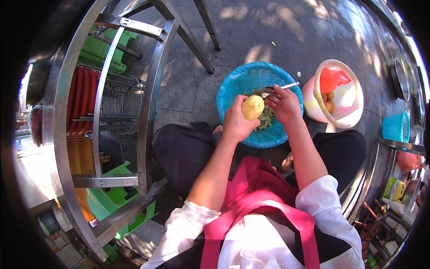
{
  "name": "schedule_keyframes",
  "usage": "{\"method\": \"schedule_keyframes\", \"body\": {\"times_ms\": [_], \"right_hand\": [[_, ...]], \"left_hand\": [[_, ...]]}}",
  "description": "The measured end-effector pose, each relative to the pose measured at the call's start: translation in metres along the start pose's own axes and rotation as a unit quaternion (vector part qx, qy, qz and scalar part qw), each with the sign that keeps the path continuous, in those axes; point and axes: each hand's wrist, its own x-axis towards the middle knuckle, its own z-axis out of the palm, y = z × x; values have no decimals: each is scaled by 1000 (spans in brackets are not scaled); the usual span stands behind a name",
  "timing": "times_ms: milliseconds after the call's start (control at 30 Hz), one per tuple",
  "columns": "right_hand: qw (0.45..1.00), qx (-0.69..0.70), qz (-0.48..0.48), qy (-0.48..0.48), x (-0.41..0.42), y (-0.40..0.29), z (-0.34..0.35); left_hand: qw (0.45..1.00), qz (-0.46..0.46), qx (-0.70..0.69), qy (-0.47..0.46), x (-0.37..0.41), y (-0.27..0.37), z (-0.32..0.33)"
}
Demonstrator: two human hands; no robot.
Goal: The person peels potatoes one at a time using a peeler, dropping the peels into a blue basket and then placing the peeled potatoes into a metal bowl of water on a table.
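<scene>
A peeled, pale yellow potato [253,108] is gripped in my left hand [234,121], over a blue plastic basket [225,90] lined with a thin bag. My right hand [286,104] grasps a metal peeler [285,86], whose head is close to the potato's upper right side. A pale scrap clings near the peeler's head. Peelings [267,117] lie heaped at the bottom of the basket, partly hidden by my hands. To the right stands a white bucket [349,107] containing several brown potatoes [329,101] and a red plastic bag [334,80].
A stainless steel frame [151,101] rises close on my left, with red folded stools [82,97] and green plastic stools [111,198] behind it. Pale scraps [298,74] dot the paved floor [248,30]. Another blue basket [394,127] stands at far right.
</scene>
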Motion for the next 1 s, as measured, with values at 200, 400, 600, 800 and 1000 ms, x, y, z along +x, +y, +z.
{"method": "schedule_keyframes", "body": {"times_ms": [200,400,600,800,1000], "right_hand": [[993,-112,-24,-33,-15,-23,2],[959,-199,-138,-148,-29,-15,22],[997,61,32,38,-5,-6,0],[973,-180,-142,6,-14,-6,7],[989,53,-87,-111,-42,-34,23]], "left_hand": [[877,-63,-459,-128,3,1,1],[983,49,-175,5,9,-14,7],[954,-11,-293,-65,0,-3,2],[794,-69,-592,-122,-3,3,-2],[574,-102,-775,-244,3,-4,-5]]}}
